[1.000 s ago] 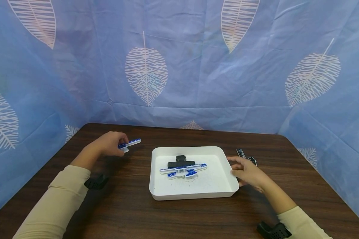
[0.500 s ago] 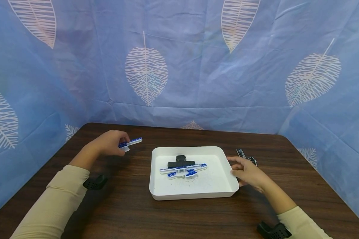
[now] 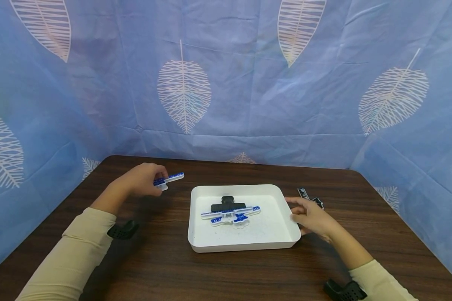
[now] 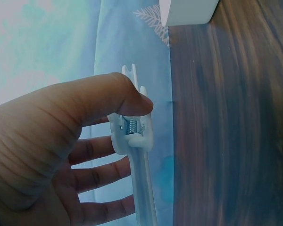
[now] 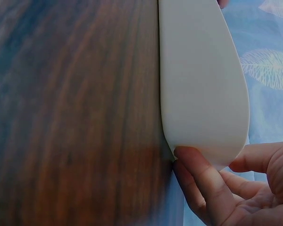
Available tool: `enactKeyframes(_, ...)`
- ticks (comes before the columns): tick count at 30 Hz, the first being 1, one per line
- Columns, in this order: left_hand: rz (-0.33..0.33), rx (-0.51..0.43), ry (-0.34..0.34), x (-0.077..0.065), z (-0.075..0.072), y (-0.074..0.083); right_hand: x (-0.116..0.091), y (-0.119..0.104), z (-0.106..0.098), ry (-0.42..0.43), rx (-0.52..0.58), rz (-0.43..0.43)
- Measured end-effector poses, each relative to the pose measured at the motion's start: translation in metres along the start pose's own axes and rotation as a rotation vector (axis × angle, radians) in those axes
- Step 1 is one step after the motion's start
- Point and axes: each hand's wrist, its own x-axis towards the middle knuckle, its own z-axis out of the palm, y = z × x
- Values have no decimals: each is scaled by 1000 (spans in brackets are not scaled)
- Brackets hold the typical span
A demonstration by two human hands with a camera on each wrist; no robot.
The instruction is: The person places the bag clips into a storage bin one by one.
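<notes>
In my left hand (image 3: 145,179) I hold a blue-and-white plastic spring clip (image 3: 173,177) with ruler-like marks, above the table left of the tray. The left wrist view shows my thumb pressing on the clip (image 4: 139,129) beside its metal coil spring, with the fingers behind it. My right hand (image 3: 312,217) holds the right side of the white tray (image 3: 245,246), thumb at the rim and fingers low on the outer wall (image 5: 203,84). Inside lie a black clip (image 3: 227,205) and blue-and-white clips (image 3: 229,215), overlapping.
A black-and-white clip (image 3: 303,193) lies on the table behind my right hand, partly hidden by it. The dark wooden table (image 3: 165,267) is backed by a blue leaf-patterned cloth (image 3: 233,96).
My left hand has moved slightly to the right with the spring clip. My right hand and the tray stay in place.
</notes>
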Motion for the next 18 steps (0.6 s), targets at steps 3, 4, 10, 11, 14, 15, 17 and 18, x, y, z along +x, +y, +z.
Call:
enactKeyframes(3,9,2,4,2,0,2,-1,-1,1,0,-4,0)
enactKeyframes(4,12,2,5,2,0,3,-1,-1,1,2,-5,2)
enactKeyframes(10,24,-7,11,4,1,6,0,0,1,5,-2,2)
enactKeyframes(11,25,-8,11,4,1,7,0,0,1,4,-1,1)
enactKeyframes(14,28,-5,11,5,2,9,0,1,0,5,-3,-1)
enactKeyframes(15,28,-2,11,5,2,10,1,2,0,6,-4,-1)
enactKeyframes(17,32,5,9,6,2,11,1,2,0,5,-2,-1)
enactKeyframes(18,36,9,9,6,2,12,1,3,0,5,0,-1)
